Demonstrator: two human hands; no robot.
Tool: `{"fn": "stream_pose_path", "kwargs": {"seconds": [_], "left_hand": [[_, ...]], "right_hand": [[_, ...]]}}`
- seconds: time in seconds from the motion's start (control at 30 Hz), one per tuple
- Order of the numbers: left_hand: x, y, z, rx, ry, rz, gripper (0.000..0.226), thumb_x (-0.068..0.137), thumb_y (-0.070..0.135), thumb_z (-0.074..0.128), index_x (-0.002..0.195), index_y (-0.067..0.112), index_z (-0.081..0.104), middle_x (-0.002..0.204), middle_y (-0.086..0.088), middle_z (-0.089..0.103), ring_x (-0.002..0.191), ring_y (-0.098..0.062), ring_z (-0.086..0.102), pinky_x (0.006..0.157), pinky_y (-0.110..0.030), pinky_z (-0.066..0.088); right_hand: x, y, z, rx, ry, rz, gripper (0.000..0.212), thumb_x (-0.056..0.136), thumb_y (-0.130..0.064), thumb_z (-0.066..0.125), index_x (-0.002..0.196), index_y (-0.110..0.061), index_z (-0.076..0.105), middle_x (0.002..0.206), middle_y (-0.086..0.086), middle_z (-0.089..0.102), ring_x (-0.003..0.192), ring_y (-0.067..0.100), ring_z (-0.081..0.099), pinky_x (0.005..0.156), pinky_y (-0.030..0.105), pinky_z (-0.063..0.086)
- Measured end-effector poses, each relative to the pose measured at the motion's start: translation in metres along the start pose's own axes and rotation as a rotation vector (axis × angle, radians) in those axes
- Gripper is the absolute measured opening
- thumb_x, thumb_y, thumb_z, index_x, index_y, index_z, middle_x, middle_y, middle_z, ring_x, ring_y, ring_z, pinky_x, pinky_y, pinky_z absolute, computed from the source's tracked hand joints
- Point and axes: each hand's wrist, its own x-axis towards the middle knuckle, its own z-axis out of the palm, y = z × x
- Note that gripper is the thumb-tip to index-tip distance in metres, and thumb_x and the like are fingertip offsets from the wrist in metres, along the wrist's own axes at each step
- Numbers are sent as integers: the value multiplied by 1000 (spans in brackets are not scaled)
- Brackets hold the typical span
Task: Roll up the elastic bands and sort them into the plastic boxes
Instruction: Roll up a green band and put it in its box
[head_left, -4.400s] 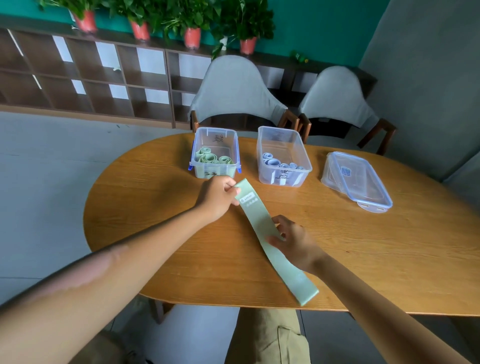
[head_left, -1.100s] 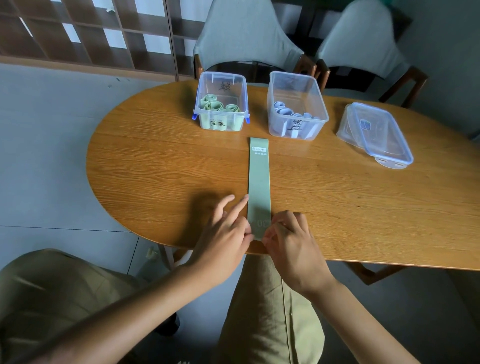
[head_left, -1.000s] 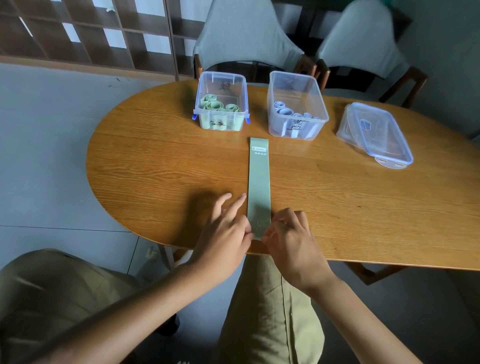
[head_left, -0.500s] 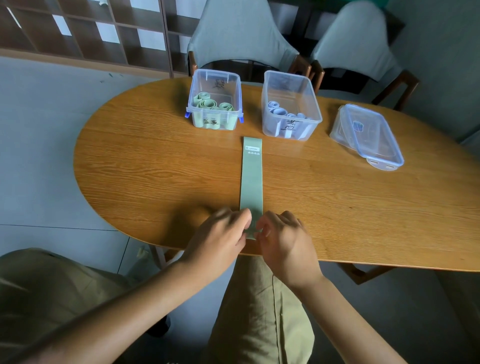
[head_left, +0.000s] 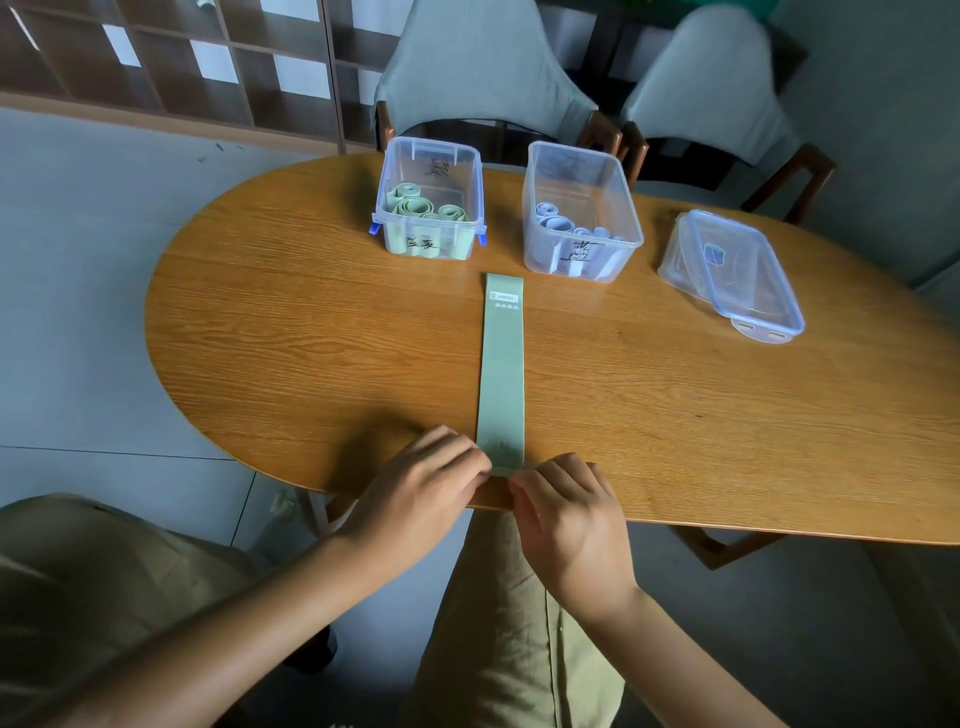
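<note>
Change: since 0.5 s back I see both hands closed in tighter on the band's near end; that end looks lifted off the surface a bit. Boxes and lid unmoved.
Band: green band (head_left: 503, 364) lies flat and straight on the surface (head_left: 311, 338), running from the near edge toward the boxes. Far end carries a small printed label and stops just short of the gap between the two boxes.
Left hand: left hand (head_left: 421, 499) at the band's near left corner, fingers curled and pinching the edge.
Right hand: right hand (head_left: 569, 512) at the near right corner, fingers curled, tips on the band's end. I read it as a pinch; the thumb is hidden.
Green box: left box (head_left: 429, 200), clear with blue clips, holds several rolled green bands. Handwritten label on the front, can't read it.
Blue box: right box (head_left: 582, 208), clear, holds rolled pale blue bands. Also labelled, unreadable.
Lid: clear lid (head_left: 737, 273) with a blue rim lies on the surface, right of the blue box, apart from it.
Background: two grey-covered chairs (head_left: 483, 67) behind the surface, wooden shelf unit (head_left: 171, 57) far left.
</note>
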Motion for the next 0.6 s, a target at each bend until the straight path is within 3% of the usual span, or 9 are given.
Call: {"fn": "stream_pose_path", "kwargs": {"seconds": [0.13, 0.27, 0.4, 0.6], "left_hand": [[0, -2, 6, -4, 18, -47, 5, 91, 8, 73, 88, 7, 68, 92, -2, 63, 92, -21, 56, 82, -35, 50], [-1, 2, 10, 0, 42, -154, 13, 87, 16, 78, 84, 11, 66, 112, -1, 64, 112, -26, 52, 96, -39, 46], [2, 6, 9, 0, 29, -241, 17, 84, 22, 79, 82, 16, 63, 145, -3, 52, 136, -33, 39, 110, -44, 39], [9, 8, 13, 11, 26, -317, 15, 88, 21, 72, 79, 18, 60, 153, -3, 47, 142, -33, 31, 109, -49, 38]], "right_hand": [[3, -2, 1, 97, 4, 126, 10, 85, -7, 73, 81, -15, 71, 84, -4, 65, 81, 24, 57, 66, 40, 48], [6, -4, 1, 194, -11, 268, 5, 86, -15, 77, 86, -18, 72, 111, -4, 64, 108, 24, 51, 83, 42, 49], [5, -3, 4, 223, -77, 331, 3, 90, -23, 73, 91, -22, 71, 146, 2, 50, 143, 31, 31, 111, 41, 36], [9, -8, 9, 244, -103, 425, 4, 94, -24, 67, 90, -22, 67, 157, 3, 40, 149, 30, 19, 117, 44, 25]]}}
